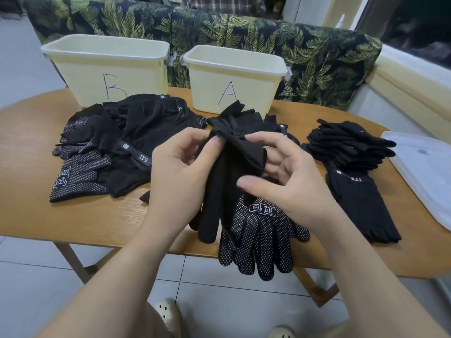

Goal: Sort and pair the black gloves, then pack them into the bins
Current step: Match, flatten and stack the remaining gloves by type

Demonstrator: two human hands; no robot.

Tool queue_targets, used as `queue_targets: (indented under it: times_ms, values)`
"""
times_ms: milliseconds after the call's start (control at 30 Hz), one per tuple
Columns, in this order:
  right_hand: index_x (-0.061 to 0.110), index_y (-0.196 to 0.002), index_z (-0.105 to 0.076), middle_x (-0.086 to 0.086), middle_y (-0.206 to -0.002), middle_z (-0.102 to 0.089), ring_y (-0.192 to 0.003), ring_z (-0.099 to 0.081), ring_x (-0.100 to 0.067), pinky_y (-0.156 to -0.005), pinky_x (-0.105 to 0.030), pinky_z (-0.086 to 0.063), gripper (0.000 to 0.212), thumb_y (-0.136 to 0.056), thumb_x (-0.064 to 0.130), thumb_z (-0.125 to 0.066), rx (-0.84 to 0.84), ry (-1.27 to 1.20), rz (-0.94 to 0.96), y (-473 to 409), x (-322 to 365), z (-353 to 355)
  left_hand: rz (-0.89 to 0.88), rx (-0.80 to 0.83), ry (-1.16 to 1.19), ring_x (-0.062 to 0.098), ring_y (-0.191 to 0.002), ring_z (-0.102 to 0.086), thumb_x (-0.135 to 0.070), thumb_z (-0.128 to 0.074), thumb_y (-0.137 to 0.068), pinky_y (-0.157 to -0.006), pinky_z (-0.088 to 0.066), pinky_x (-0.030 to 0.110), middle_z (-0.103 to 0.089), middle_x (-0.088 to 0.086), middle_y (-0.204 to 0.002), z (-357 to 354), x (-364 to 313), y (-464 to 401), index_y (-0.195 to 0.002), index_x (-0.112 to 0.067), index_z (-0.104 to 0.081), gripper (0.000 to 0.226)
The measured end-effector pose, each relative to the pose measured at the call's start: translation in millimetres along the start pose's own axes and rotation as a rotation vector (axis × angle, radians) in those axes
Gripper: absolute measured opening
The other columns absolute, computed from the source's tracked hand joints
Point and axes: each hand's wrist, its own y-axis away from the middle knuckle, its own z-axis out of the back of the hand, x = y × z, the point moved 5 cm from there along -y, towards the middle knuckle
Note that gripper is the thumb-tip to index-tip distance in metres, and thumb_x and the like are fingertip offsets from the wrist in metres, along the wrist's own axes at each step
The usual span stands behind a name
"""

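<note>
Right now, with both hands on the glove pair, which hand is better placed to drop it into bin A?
Probably the right hand. It grips the held gloves on the side nearer bin A, which stands just behind them; the left hand pinches the cuff on the bin B side.

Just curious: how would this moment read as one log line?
step: pairing | left hand: pinches glove | right hand: holds glove | bins: nothing visible inside
</note>
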Motion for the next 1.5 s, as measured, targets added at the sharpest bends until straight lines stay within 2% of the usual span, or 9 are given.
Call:
queue_targets:
  times_ms: [67,167,433,700,800,900,1067,1433,1500]
  values:
    - [0.013,-0.116,-0.066,0.005,-0.091,-0.079,-0.092,-0.075,-0.01,-0.083,-0.027,-0.059,0.024,-0.094,0.003,-0.069,-0.078,-0.051,0.025,-0.1,0.7,5.7,0.035,0.007,0.057,0.005,-0.074,-0.063,-0.012,-0.067,-0.097,-0.067,-0.05,0.019,-0.072,0.006,-0.079,-1.6,-2.3,0.3,-0.088,-0.009,-0.071,0.01]
    - [0.008,-0.103,-0.069,0.013,-0.06,-0.066,-0.062,-0.062,-0.001,-0.062,-0.015,-0.049,0.015,-0.101,0.0,-0.056,-0.163,-0.1,0.0,0.6,-0.8,13.9,0.077,0.041,0.135,0.005,-0.072,-0.065,-0.012,-0.067,-0.096,-0.066,-0.051,0.019,-0.072,-0.004,-0.077,-6.1,-5.0,1.7,-0.09,-0.011,-0.071,0.007]
    - [0.012,-0.104,-0.074,0.002,-0.092,-0.077,-0.091,-0.071,-0.011,-0.079,-0.022,-0.055,0.02,-0.089,0.023,-0.067,-0.152,-0.184,-0.005,9.3,7.1,14.7,0.239,0.187,0.183,0.009,-0.059,-0.059,-0.015,-0.068,-0.095,-0.054,-0.047,0.018,-0.067,0.001,-0.065,-26.2,-0.4,10.7,-0.082,-0.01,-0.07,0.014]
    - [0.004,-0.115,-0.072,-0.01,-0.106,-0.078,-0.099,-0.076,-0.022,-0.077,-0.027,-0.059,0.025,-0.105,0.016,-0.052,-0.208,-0.245,-0.248,16.6,-9.8,35.1,0.417,0.403,-0.046,0.015,-0.064,-0.06,-0.027,-0.07,-0.095,-0.053,-0.047,0.023,-0.071,0.025,-0.079,-32.2,22.6,13.4,-0.092,-0.009,-0.076,0.02]
    - [-0.001,-0.111,-0.07,-0.016,-0.097,-0.077,-0.081,-0.075,-0.02,-0.061,-0.026,-0.058,0.026,-0.105,0.019,-0.054,-0.177,-0.159,-0.393,16.9,-29.8,43.2,0.517,0.503,-0.16,0.018,-0.06,-0.061,-0.026,-0.073,-0.094,-0.053,-0.05,0.029,-0.071,0.023,-0.08,-33.5,35.4,16.2,-0.094,-0.007,-0.075,0.02]
    - [-0.008,-0.089,-0.058,-0.011,-0.063,-0.054,-0.046,-0.049,-0.01,-0.041,-0.02,-0.037,0.033,-0.104,0.02,-0.058,-0.16,-0.02,-0.504,17.8,-46.5,50.0,0.581,0.501,-0.233,0.012,-0.049,-0.059,-0.018,-0.076,-0.091,-0.048,-0.049,0.024,-0.065,0.003,-0.06,-35.2,48.3,18.3,-0.095,-0.002,-0.073,0.016]
    - [0.015,-0.065,-0.056,0.004,-0.053,-0.052,-0.044,-0.048,-0.007,-0.04,-0.019,-0.038,0.039,-0.103,0.017,-0.06,-0.145,0.002,-0.579,16.7,-59.1,51.6,0.598,0.515,-0.403,0.022,-0.046,-0.061,-0.021,-0.078,-0.09,-0.048,-0.053,0.032,-0.066,0.005,-0.058,-33.8,62.7,17.3,-0.085,-0.007,-0.072,0.017]
    - [0.014,-0.088,-0.072,-0.02,-0.08,-0.073,-0.057,-0.061,-0.026,-0.057,-0.036,-0.052,0.018,-0.099,0.027,-0.064,-0.214,0.286,-0.565,12.4,-66.9,58.8,0.568,0.474,-0.466,0.026,-0.045,-0.06,-0.026,-0.072,-0.095,-0.05,-0.054,0.035,-0.062,0.005,-0.051,-27.9,65.9,16.3,-0.08,-0.007,-0.068,0.024]
    - [0.015,-0.087,-0.07,-0.018,-0.075,-0.072,-0.051,-0.06,-0.02,-0.053,-0.029,-0.051,0.018,-0.098,0.027,-0.063,-0.23,0.38,-0.551,10.6,-66.0,60.5,0.552,0.456,-0.473,0.025,-0.045,-0.06,-0.026,-0.072,-0.095,-0.05,-0.055,0.035,-0.062,0.006,-0.051,-28.0,67.1,14.1,-0.081,-0.008,-0.069,0.023]
